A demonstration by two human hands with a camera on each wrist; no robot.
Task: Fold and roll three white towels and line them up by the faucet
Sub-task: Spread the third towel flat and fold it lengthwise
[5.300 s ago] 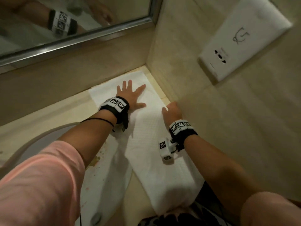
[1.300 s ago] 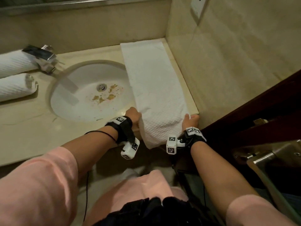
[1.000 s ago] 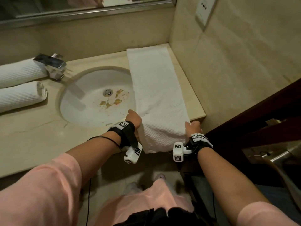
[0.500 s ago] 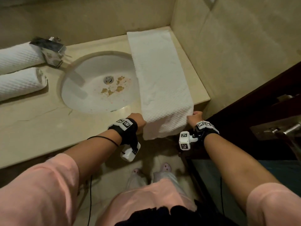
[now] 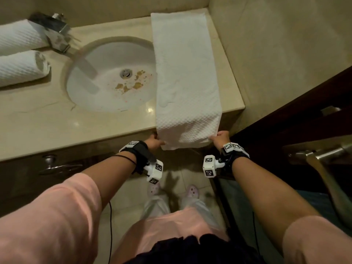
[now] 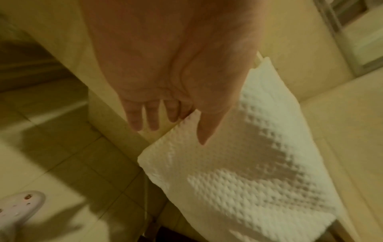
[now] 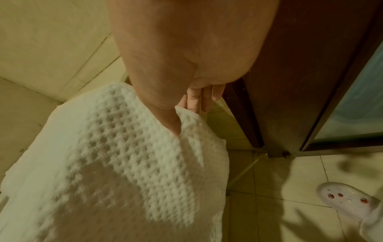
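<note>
A long folded white towel (image 5: 186, 73) lies on the counter (image 5: 38, 121) right of the sink, its near end hanging over the front edge. My left hand (image 5: 155, 142) pinches the hanging end's left corner, and my right hand (image 5: 221, 137) pinches its right corner. In the left wrist view the thumb of the left hand (image 6: 186, 114) lies on top of the towel (image 6: 238, 172), with fingers behind its edge. The right hand (image 7: 182, 114) holds the towel (image 7: 124, 163) the same way. Two rolled towels (image 5: 21, 35) (image 5: 21, 67) lie side by side at the faucet (image 5: 55, 33).
The white sink (image 5: 114, 77) has brown stains near its drain. A tiled wall bounds the counter on the right. A dark door with a metal handle (image 5: 314, 153) stands at my right. A cabinet knob (image 5: 50, 159) sits below the counter, and slippers (image 5: 192, 190) are on the floor.
Both hands left the towel's far end, where they lay flat, and came to its near end. Over the last second they slipped lower along the overhanging end, still pinching its corners.
</note>
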